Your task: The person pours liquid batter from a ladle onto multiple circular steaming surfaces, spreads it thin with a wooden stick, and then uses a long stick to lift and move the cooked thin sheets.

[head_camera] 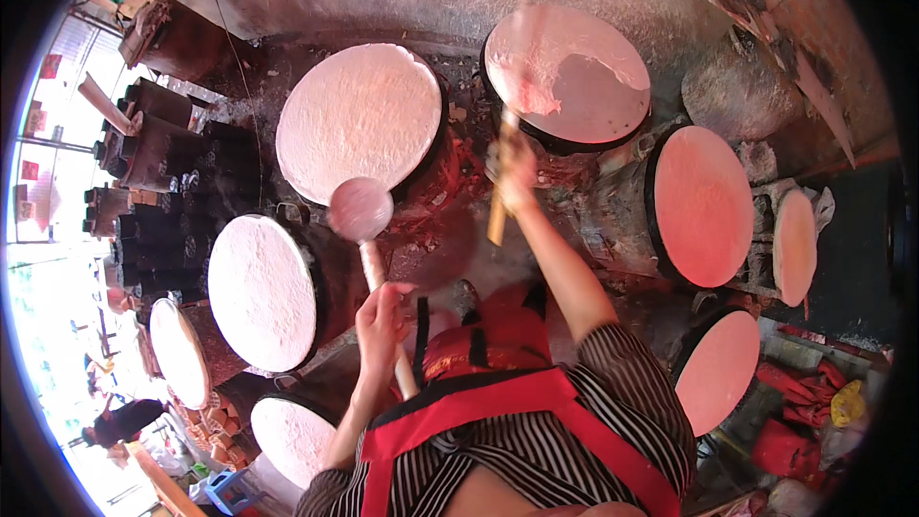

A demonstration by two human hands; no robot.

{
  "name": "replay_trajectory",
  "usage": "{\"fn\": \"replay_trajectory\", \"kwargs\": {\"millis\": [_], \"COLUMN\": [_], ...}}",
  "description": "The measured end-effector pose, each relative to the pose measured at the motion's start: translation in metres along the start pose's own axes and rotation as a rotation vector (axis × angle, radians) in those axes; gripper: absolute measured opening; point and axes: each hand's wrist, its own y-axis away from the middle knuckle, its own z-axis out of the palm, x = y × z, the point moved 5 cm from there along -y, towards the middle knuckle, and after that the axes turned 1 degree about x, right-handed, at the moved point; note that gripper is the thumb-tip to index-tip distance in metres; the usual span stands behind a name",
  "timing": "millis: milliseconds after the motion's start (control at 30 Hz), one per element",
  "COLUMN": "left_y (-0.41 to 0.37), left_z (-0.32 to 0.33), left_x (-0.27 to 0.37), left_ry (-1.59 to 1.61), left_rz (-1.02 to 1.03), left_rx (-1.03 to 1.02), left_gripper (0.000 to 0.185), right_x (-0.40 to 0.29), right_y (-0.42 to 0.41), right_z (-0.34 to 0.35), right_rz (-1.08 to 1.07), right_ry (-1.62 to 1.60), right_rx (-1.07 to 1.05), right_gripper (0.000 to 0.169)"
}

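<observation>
My left hand (380, 323) grips the handle of a long-handled ladle (361, 209). Its round bowl overlaps the near edge of a round griddle (359, 122) covered by a pale, rough-textured layer. Blurred by motion, my right hand (513, 171) is closed around a wooden-handled spreading tool (496, 219). That tool reaches over the far right griddle (599, 104), where wet batter (535, 90) coats the left and far parts. A smoother, greyer area shows at the near right of this griddle. The tool's far end is too blurred to make out.
Around me stand more round griddles: a white-coated one (262, 294) at left, smooth pinkish ones (703, 205) (718, 373) at right. Stacked black cylindrical briquettes (161, 244) lie at left. A pale round sheet (795, 248) rests beyond the right griddle. A blue plastic stool (233, 492) stands lower left.
</observation>
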Motion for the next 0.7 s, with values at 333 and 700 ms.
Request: {"fn": "replay_trajectory", "kwargs": {"millis": [333, 700], "left_y": [0.027, 0.029], "left_z": [-0.06, -0.023], "left_x": [-0.027, -0.017], "left_ry": [0.075, 0.158], "left_rz": [0.034, 0.05], "left_rx": [0.154, 0.066], "left_gripper": [0.025, 0.026], "right_x": [0.036, -0.026], "right_y": [0.039, 0.014], "right_z": [0.018, 0.027], "right_rz": [0.242, 0.127], "right_ry": [-0.146, -0.063], "right_rx": [0.153, 0.224], "right_gripper": [0.026, 0.021]}}
